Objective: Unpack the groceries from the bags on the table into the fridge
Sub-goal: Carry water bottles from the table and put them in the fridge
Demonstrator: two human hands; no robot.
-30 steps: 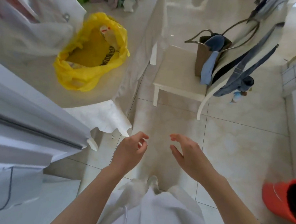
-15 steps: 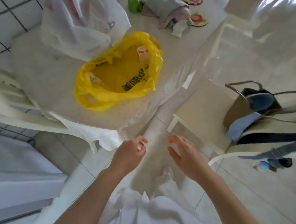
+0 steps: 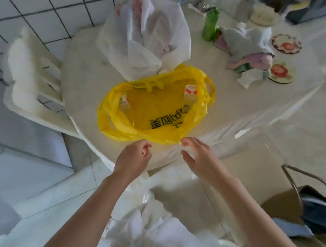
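At near rim of yellow bag (image 3: 155, 110): left hand (image 3: 134, 158) loosely curled, right hand (image 3: 198, 157) spread, both empty, poised to open it. Inside bag: cartons (image 3: 190, 93). Behind bag, on tabletop (image 3: 86, 79): white bag (image 3: 145, 39).

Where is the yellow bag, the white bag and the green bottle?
yellow bag (image 3: 159, 111): head view, on its flat yellow middle.
white bag (image 3: 145, 39): head view, on its crumpled white front.
green bottle (image 3: 210, 25): head view, on the middle of its body.

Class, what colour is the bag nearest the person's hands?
Yellow bag with black print, seen in the head view.
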